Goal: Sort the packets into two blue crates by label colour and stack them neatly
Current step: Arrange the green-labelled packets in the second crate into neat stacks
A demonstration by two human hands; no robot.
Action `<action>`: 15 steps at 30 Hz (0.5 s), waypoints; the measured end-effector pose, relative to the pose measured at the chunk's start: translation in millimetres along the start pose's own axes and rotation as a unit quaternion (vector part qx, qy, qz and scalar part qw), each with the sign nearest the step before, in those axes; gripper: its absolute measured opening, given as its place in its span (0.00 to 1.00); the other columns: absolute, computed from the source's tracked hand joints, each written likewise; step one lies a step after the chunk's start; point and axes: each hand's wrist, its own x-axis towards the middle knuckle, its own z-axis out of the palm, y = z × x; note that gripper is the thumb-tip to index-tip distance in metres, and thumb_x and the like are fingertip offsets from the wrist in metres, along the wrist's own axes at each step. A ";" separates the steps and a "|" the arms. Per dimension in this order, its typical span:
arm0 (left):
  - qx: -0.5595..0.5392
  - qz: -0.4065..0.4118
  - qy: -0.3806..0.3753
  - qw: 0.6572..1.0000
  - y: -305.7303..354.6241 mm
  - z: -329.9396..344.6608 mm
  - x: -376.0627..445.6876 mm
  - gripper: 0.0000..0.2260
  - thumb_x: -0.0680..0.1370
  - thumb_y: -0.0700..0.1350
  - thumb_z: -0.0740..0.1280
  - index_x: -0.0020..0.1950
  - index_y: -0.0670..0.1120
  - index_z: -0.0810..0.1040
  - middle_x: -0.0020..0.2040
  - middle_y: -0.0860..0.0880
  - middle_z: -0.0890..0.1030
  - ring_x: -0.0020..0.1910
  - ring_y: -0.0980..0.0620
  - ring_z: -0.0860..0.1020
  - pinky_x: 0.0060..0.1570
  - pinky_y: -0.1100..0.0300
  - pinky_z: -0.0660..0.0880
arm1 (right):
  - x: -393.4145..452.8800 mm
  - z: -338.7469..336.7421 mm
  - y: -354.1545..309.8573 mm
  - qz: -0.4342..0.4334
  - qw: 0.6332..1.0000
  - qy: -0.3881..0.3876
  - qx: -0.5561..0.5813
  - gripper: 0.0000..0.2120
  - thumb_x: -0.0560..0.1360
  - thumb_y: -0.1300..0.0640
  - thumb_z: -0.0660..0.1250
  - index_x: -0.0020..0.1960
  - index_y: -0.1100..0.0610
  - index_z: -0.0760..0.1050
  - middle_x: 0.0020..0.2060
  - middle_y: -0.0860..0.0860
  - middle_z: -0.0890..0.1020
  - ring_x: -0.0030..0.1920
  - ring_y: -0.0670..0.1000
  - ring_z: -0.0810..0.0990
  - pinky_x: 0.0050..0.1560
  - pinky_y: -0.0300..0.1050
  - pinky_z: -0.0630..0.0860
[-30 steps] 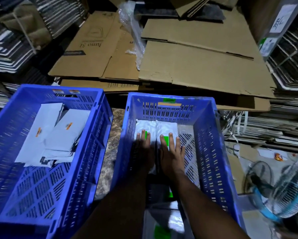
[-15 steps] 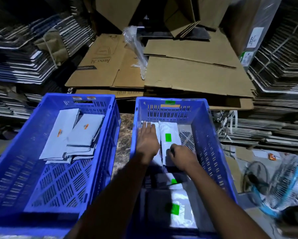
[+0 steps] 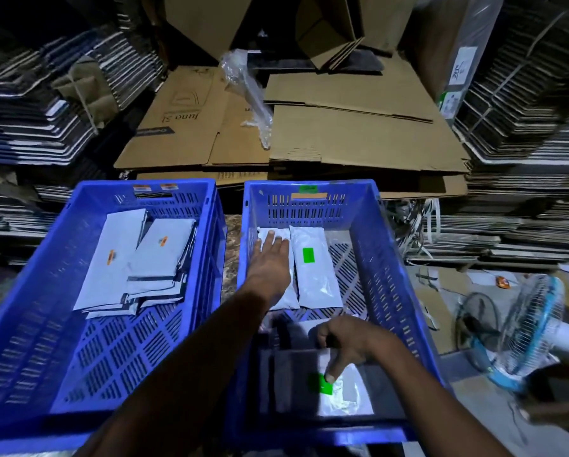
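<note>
in the right blue crate, far end: two white packets side by side, the right one showing a green label. left hand lies flat on the left packet, fingers straight, grip apart. right hand is at the near end, index finger touching the green label of a loose packet; other fingers curled, pinching nothing that shows. left blue crate holds the orange-label packets, fanned rather than square. step in hand, judged: stacking green packets. next move calls for gripping the near packet and laying it squarely beside or on the far pair.
</note>
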 end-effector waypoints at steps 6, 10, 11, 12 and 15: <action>-0.103 0.011 0.014 0.994 -8.7 -4.1 7.1 0.26 0.83 0.44 0.54 0.81 0.44 0.54 0.81 0.47 0.57 0.81 0.46 0.47 0.79 0.51 0.47 | 0.2 3.9 -7.6 -0.003 0.992 0.102 0.069 0.10 0.65 0.57 0.80 0.34 0.56 0.79 0.26 0.44 0.76 0.28 0.40 0.71 0.36 0.38 0.69; -0.204 -0.006 0.075 0.976 -10.4 -5.5 2.2 0.22 0.82 0.45 0.57 0.77 0.45 0.64 0.75 0.45 0.68 0.77 0.43 0.56 0.75 0.49 0.59 | -11.1 -5.6 -3.3 0.020 0.976 0.193 0.102 0.05 0.69 0.54 0.79 0.36 0.54 0.85 0.22 0.33 0.76 0.30 0.32 0.77 0.37 0.30 0.71; -0.229 -0.015 0.079 0.970 -9.8 -5.4 1.6 0.22 0.82 0.46 0.58 0.77 0.46 0.65 0.73 0.43 0.71 0.76 0.42 0.59 0.73 0.49 0.62 | -11.0 -5.5 1.0 0.020 0.968 0.225 0.112 0.06 0.70 0.53 0.78 0.36 0.51 0.84 0.23 0.34 0.77 0.30 0.33 0.77 0.38 0.33 0.72; -0.254 -0.023 0.077 0.964 -8.4 -6.6 1.5 0.22 0.82 0.47 0.57 0.76 0.46 0.67 0.70 0.42 0.73 0.74 0.42 0.62 0.72 0.50 0.64 | -9.7 -4.8 5.5 0.017 0.958 0.257 0.127 0.08 0.72 0.53 0.76 0.34 0.48 0.82 0.24 0.36 0.77 0.30 0.35 0.76 0.38 0.36 0.72; -0.348 -0.046 0.096 0.931 -3.3 -21.1 -1.0 0.19 0.84 0.49 0.57 0.74 0.46 0.69 0.66 0.40 0.76 0.70 0.43 0.68 0.65 0.56 0.66 | -3.9 -2.0 13.5 0.044 0.910 0.355 0.209 0.13 0.79 0.53 0.67 0.37 0.47 0.71 0.27 0.45 0.75 0.31 0.45 0.73 0.37 0.45 0.70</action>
